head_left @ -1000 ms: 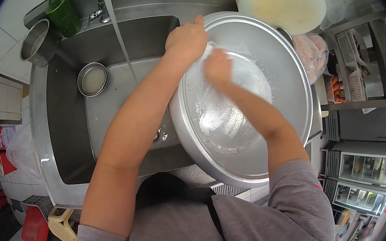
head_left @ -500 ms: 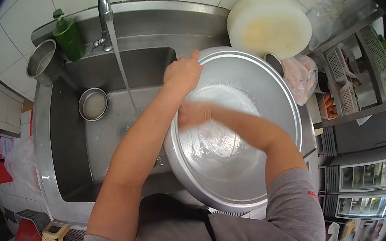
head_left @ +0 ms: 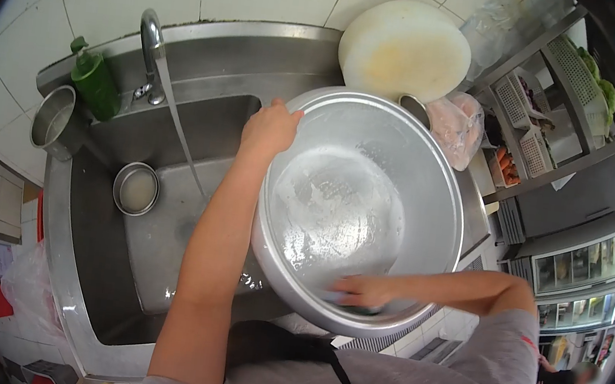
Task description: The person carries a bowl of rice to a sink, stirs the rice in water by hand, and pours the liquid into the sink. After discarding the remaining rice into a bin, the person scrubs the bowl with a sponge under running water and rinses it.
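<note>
- The basin (head_left: 367,199) is tilted over the sink (head_left: 166,236), its mouth turned up toward the camera; suds streak its floor.
- The left hand (head_left: 269,131) grips the far-left rim, fingers curled shut over the edge, thumb along the rim; it props the basin at that tilt.
- The right hand (head_left: 361,291) presses low on the near inside wall, fingers closed on something small and dark, likely a scrubber; too hidden to name.
- To scrub well, I judge: hold the rim firm so the basin cannot slip; work the wall all round in overlapping strokes; reach the seam under the rim.
- Outward: the tap (head_left: 151,45) runs into the sink, clear of the basin; a small bowl (head_left: 136,188) sits in the sink; a green soap bottle (head_left: 94,83) and a metal cup (head_left: 54,120) stand on the ledge; a round white board (head_left: 403,47) leans behind the basin.
</note>
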A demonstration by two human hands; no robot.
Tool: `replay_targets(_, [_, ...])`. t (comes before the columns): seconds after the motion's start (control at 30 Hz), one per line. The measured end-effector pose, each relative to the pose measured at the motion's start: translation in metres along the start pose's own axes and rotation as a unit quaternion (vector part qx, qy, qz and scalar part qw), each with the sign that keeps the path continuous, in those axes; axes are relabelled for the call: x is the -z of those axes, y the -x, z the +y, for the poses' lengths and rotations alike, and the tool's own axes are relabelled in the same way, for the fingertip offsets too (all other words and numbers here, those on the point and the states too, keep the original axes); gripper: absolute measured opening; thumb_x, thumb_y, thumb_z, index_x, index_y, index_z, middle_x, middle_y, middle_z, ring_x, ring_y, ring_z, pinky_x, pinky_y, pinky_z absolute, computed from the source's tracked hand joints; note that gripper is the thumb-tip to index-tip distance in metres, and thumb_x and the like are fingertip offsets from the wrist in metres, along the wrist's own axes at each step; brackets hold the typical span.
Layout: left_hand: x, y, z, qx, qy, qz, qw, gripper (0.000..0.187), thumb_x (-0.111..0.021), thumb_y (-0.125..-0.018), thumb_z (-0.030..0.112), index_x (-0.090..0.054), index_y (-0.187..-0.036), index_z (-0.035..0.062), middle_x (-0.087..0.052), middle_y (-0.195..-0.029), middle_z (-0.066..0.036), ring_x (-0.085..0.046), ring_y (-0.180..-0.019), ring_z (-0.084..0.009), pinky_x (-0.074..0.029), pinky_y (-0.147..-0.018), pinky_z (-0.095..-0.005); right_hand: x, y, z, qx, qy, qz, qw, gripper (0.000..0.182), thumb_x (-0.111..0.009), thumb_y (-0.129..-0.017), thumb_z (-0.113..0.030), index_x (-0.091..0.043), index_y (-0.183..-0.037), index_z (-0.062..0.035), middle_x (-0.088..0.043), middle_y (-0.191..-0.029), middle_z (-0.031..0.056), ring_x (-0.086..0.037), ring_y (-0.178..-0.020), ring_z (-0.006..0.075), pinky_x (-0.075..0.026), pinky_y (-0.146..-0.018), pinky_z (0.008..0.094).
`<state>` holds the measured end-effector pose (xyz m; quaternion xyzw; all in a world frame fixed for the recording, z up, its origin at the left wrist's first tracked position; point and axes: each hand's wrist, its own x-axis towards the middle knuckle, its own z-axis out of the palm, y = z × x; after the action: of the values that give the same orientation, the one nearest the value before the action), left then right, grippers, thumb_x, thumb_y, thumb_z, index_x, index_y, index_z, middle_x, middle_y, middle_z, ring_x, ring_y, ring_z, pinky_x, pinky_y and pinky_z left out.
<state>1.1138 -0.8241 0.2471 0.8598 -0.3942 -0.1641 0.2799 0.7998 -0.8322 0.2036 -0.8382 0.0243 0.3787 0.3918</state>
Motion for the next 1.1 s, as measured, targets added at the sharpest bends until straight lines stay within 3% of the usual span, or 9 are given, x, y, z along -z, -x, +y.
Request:
replay_targets(0.2, [0.001,0.001,-0.006,-0.054,0.005,0.009,0.998,0.043,-0.035,-0.089,0.034,-0.049,-0.112,0.0009,-0.056,-0.101,-0.025,-0.053,-0.097,-0.0387,-0.041,-0.084,-0.0434,0.141,-0.195,-0.034,0.077,-0.166,0.820,0.543,0.044,-0.045,-0.086,-0.020,-0.030,-0.117,0.0072,-0.038,-0.113,0.0261,-0.033,-0.111,0.0374,-0.027,-0.094,0.0413])
replay_targets(0.27, [-0.003,-0.001,-0.015,-0.100,0.020,0.051,0.993,0.046,-0.033,-0.089,0.035,-0.046,-0.117,0.0009,-0.055,-0.103,-0.024,-0.052,-0.097,-0.0397,-0.041,-0.084,-0.0438,0.222,-0.186,0.006,-0.082,-0.266,0.897,0.345,0.044,-0.042,-0.088,-0.021,-0.029,-0.119,0.0086,-0.032,-0.121,0.0288,-0.030,-0.112,0.0388,-0.025,-0.095,0.0424])
replay_targets(0.37, [0.001,-0.002,-0.016,-0.104,0.028,0.049,0.993,0.046,-0.033,-0.089,0.034,-0.045,-0.119,0.0013,-0.055,-0.104,-0.025,-0.052,-0.097,-0.0401,-0.040,-0.084,-0.0448,0.230,-0.180,0.017,-0.078,-0.299,0.896,0.318,0.047,-0.043,-0.088,-0.021,-0.028,-0.120,0.0091,-0.031,-0.122,0.0286,-0.030,-0.112,0.0387,-0.025,-0.095,0.0436])
replay_targets(0.47, [-0.001,-0.006,-0.009,-0.082,0.038,0.051,0.995,0.045,-0.034,-0.089,0.035,-0.048,-0.112,-0.0001,-0.056,-0.099,-0.025,-0.052,-0.096,-0.0404,-0.041,-0.083,-0.0450,0.106,-0.182,-0.038,0.077,-0.181,0.665,0.721,0.051,-0.032,-0.090,-0.023,-0.016,-0.128,0.0078,-0.019,-0.130,0.0272,-0.018,-0.124,0.0361,-0.013,-0.103,0.0404])
replay_targets(0.57, [0.002,-0.003,-0.006,-0.028,0.019,0.053,0.998,0.044,-0.035,-0.089,0.036,-0.051,-0.105,-0.0019,-0.057,-0.095,-0.026,-0.053,-0.094,-0.0410,-0.041,-0.082,-0.0450,-0.005,-0.137,0.004,0.289,-0.081,0.403,0.864,0.049,-0.040,-0.082,-0.013,-0.023,-0.125,0.0031,-0.021,-0.129,0.0260,-0.021,-0.122,0.0387,-0.016,-0.102,0.0420])
replay_targets(0.73, [0.008,0.006,0.011,-0.012,-0.017,0.035,0.999,0.045,-0.035,-0.089,0.037,-0.050,-0.100,-0.0044,-0.058,-0.091,-0.027,-0.055,-0.090,-0.0413,-0.043,-0.079,-0.0454,0.077,-0.181,0.006,0.182,0.002,0.524,0.832,0.054,-0.047,-0.072,-0.007,-0.027,-0.121,0.0032,-0.029,-0.122,0.0261,-0.026,-0.118,0.0387,-0.020,-0.101,0.0428])
replay_targets(0.87, [0.017,0.011,0.009,-0.014,-0.072,0.032,0.997,0.043,-0.034,-0.090,0.035,-0.049,-0.100,-0.0041,-0.059,-0.089,-0.026,-0.057,-0.087,-0.0402,-0.045,-0.075,-0.0452,0.231,-0.177,0.075,-0.045,-0.064,0.907,0.414,0.044,-0.047,-0.082,-0.018,-0.033,-0.116,0.0078,-0.034,-0.115,0.0269,-0.033,-0.110,0.0373,-0.021,-0.098,0.0441])
replay_targets(0.97, [0.007,0.008,0.008,-0.017,-0.071,0.031,0.997,0.042,-0.032,-0.091,0.034,-0.048,-0.099,-0.0036,-0.059,-0.087,-0.025,-0.058,-0.085,-0.0394,-0.047,-0.074,-0.0449,0.221,-0.174,0.085,-0.158,-0.231,0.877,0.392,0.050,-0.045,-0.083,-0.016,-0.028,-0.123,0.0072,-0.032,-0.121,0.0249,-0.035,-0.109,0.0344,-0.021,-0.099,0.0416])
replay_targets(1.1, [0.003,0.002,0.013,0.000,-0.077,0.055,0.995,0.042,-0.031,-0.091,0.034,-0.048,-0.098,-0.0034,-0.060,-0.086,-0.025,-0.058,-0.084,-0.0392,-0.047,-0.073,-0.0448,0.097,-0.177,0.019,0.094,-0.206,0.629,0.744,0.061,-0.039,-0.078,-0.002,-0.013,-0.133,0.0042,-0.014,-0.138,0.0244,-0.013,-0.129,0.0336,-0.011,-0.107,0.0364])
